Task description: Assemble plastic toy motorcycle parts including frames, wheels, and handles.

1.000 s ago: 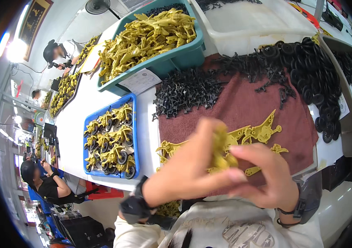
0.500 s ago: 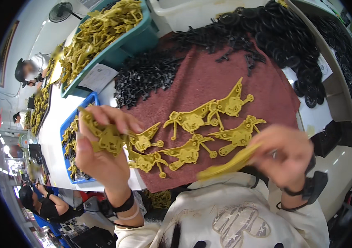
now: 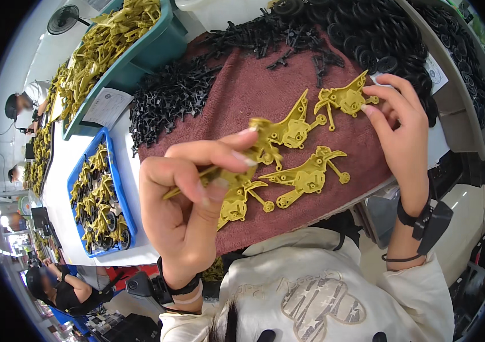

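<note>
Olive-yellow plastic parts [image 3: 309, 176] — maroon towel [image 3: 254, 94]; blue tray [image 3: 76, 181]

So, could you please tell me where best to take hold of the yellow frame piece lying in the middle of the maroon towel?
Probably pinch the middle yellow frame piece at its broad central body, coming from above with thumb and forefinger. It lies flat on the maroon towel, and its thin arms ending in small rings look too slender for a firm hold.

A white rectangular paper sheet [image 3: 107, 106] is lying on the counter [image 3: 66, 171], just beside the teal bin [image 3: 157, 48]. A small white label [image 3: 435, 73] is sitting on the grey tray [image 3: 465, 114].
</note>
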Action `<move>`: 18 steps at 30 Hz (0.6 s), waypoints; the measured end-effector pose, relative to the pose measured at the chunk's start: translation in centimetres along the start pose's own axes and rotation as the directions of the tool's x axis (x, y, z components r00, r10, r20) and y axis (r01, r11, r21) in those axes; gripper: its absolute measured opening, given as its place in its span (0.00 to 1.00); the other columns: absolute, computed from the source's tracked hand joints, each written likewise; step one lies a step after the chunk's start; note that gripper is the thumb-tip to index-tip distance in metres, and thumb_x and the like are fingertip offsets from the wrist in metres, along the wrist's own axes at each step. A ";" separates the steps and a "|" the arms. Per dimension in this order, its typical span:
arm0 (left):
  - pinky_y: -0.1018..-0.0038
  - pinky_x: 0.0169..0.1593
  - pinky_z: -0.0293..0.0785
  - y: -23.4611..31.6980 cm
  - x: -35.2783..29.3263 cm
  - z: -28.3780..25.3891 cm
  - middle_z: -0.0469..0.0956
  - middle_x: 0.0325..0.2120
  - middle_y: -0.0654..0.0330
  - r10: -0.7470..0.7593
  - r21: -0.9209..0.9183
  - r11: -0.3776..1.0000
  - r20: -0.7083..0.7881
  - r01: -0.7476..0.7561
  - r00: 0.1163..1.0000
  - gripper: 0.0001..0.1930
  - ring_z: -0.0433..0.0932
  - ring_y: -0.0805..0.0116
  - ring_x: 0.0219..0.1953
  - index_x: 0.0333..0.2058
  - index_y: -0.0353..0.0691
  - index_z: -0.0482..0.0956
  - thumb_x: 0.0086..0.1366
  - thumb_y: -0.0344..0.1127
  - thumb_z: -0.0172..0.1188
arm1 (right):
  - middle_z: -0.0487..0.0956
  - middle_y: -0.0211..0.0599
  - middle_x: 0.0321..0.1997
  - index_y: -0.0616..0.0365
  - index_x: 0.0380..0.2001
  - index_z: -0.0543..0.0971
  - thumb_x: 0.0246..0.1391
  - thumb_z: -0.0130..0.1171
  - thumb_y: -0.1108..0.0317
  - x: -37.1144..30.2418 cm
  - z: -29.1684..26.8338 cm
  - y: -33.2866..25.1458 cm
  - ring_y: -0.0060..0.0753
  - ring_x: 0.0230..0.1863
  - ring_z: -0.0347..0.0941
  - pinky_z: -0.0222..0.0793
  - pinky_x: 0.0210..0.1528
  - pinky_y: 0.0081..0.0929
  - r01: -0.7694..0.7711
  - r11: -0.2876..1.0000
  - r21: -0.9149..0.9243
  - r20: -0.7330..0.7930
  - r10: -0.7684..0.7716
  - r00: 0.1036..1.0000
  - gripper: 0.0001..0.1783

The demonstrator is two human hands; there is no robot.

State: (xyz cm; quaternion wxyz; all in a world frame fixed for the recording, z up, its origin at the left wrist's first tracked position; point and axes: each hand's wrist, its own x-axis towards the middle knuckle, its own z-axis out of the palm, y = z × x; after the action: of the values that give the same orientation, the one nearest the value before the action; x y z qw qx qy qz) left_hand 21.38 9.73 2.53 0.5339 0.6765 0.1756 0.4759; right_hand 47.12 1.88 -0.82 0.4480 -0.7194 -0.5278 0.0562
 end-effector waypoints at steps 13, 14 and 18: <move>0.56 0.64 0.62 -2.1 0.0 2.9 0.67 0.59 0.43 -0.157 0.839 0.533 0.223 -0.108 0.962 0.29 0.67 0.48 0.62 0.62 0.33 0.61 0.68 0.43 0.54 | 0.76 0.26 0.31 0.60 0.37 0.76 0.56 0.60 0.73 -2.0 -3.6 -1.7 0.10 0.25 0.68 0.61 0.23 0.09 -0.403 0.787 0.466 0.278 0.302 0.912 0.07; 0.57 0.69 0.50 -2.6 -0.1 3.3 0.62 0.64 0.48 -0.231 0.874 0.475 0.234 -0.100 0.944 0.36 0.57 0.50 0.68 0.65 0.37 0.58 0.66 0.55 0.51 | 0.76 0.26 0.31 0.60 0.39 0.76 0.54 0.61 0.73 -1.5 -4.1 -0.3 0.11 0.23 0.68 0.61 0.21 0.09 -0.390 0.820 0.420 0.269 0.298 0.916 0.09; 0.57 0.70 0.45 -3.4 -1.3 4.1 0.55 0.67 0.53 -0.354 0.933 0.314 0.286 -0.174 0.891 0.39 0.53 0.53 0.69 0.67 0.43 0.58 0.63 0.59 0.53 | 0.76 0.27 0.35 0.62 0.41 0.76 0.49 0.63 0.77 -0.2 -4.4 1.6 0.12 0.26 0.69 0.63 0.23 0.10 -0.462 0.832 0.308 0.496 0.275 0.824 0.14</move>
State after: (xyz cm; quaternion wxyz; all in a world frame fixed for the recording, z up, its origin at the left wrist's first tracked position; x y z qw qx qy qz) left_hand 25.10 7.72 -1.03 0.0886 0.9354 0.3319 0.0840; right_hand 50.58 -0.92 0.53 0.4420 -0.6667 -0.4363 0.4120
